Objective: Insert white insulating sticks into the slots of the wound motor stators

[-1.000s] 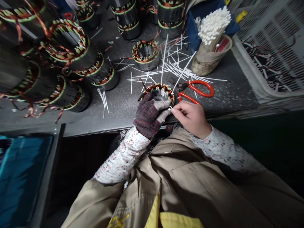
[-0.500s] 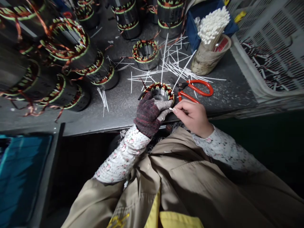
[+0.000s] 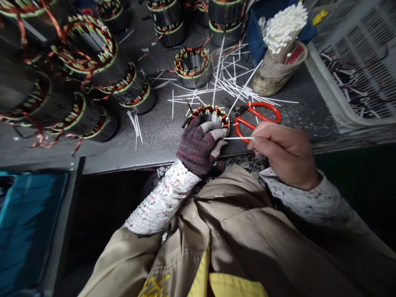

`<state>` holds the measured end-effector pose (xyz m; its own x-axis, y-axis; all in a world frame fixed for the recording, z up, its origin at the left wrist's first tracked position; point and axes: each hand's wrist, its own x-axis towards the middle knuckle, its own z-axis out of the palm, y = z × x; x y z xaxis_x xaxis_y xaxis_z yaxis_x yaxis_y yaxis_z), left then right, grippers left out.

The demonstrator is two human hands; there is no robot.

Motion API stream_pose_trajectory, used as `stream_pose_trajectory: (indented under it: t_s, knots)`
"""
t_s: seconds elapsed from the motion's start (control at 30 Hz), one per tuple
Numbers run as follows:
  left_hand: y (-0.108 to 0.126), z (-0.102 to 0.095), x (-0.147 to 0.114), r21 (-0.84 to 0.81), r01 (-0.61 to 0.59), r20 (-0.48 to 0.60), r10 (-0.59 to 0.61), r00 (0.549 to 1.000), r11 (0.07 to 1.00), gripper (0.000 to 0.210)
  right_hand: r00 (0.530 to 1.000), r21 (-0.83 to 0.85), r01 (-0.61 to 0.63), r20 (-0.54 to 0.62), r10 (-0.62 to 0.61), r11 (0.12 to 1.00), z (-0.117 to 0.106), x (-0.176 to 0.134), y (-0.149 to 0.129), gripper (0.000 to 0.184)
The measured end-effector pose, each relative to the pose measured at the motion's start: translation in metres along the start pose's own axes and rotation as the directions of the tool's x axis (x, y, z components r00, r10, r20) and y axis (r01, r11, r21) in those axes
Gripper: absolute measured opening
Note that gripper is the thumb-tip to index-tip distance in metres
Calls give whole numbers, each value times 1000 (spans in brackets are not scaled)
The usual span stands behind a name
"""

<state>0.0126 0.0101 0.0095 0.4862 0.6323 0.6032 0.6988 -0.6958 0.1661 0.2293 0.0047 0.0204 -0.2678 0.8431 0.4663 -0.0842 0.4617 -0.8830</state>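
Note:
At the bench's front edge, a motor stator (image 3: 218,111) with copper windings is held by my left hand (image 3: 199,144). This hand wears a dark knitted glove with pale fingertips, and its fingers curl over the near rim, hiding that part. My right hand (image 3: 280,150), bare, pinches the end of a white cable tie (image 3: 238,138), which stretches straight from the stator's near side. Two other white ties stand up from the stator's far and right rim. Just beyond my right fingers lie red-handled cutters (image 3: 262,112), partly behind them.
Stacked stators (image 3: 93,62) fill the left, with another single stator (image 3: 192,68) behind mine. Cut white strips (image 3: 232,84) litter the bench. At the right stand a cup (image 3: 269,78) of bundled cable ties, a blue bin (image 3: 255,33) and a white plastic basket (image 3: 328,95) containing wires.
My right hand has moved right, away from the stator, and the white cable tie now shows stretched between them. My left hand stays on the stator. The view has shifted slightly.

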Motion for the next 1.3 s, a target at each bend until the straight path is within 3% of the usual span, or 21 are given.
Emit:
stream_pose_trajectory:
  t_s: [0.07,0.17,0.27,0.37,0.43,0.53,0.63,0.7,0.77,0.8,0.9,1.03,1.1,1.23,1.3]
  knots:
    - [-1,-1,-1,-36,19,-14,-20,1000,999,25,996,181,-67,63,57,981,-1,-3,3,32]
    - [-4,-3,-2,-19,6,7,-6,1000,1000,20,958,413,-262,222,182,872,-1,-13,8,43]
    - [-5,-3,-2,36,-13,48,11,999,999,22,948,465,-318,147,282,826,-4,-16,6,46]
    - [-3,0,-1,40,-32,113,27,993,999,29,964,466,-231,-11,266,854,6,3,7,49]
    - [-4,2,-1,43,-42,147,35,988,998,30,966,425,-183,-90,243,887,24,25,12,49]
    - [-9,-1,-2,65,-57,163,46,986,996,32,982,277,-124,-103,158,953,47,45,24,48]
    - [-14,-10,-3,29,-29,152,24,988,999,23,989,-100,71,-122,-83,992,35,36,36,39]
    - [-13,-17,-2,-33,22,130,-18,991,999,25,981,-440,135,-66,-181,888,5,21,45,27]
    - [-8,-20,1,13,44,151,-46,987,999,43,999,-720,40,41,-14,692,-29,12,55,14]
    - [-5,-20,3,95,38,196,-57,979,995,52,988,-818,-6,82,127,575,-44,12,60,29]
    - [3,-16,9,350,-26,355,-107,929,936,54,884,-957,-4,133,447,291,-68,25,68,69]
    - [0,-20,10,402,-95,440,-101,892,911,46,789,-995,10,69,611,99,-64,46,57,78]
    - [-6,-27,7,369,-146,429,-29,903,918,46,794,-993,-27,48,606,113,-56,47,51,72]
    - [-15,-39,-2,315,-232,391,97,915,920,45,912,-923,-25,136,386,384,-35,37,51,59]
    - [-18,-40,-4,311,-255,379,127,917,916,46,927,-912,30,179,331,408,-22,36,53,55]
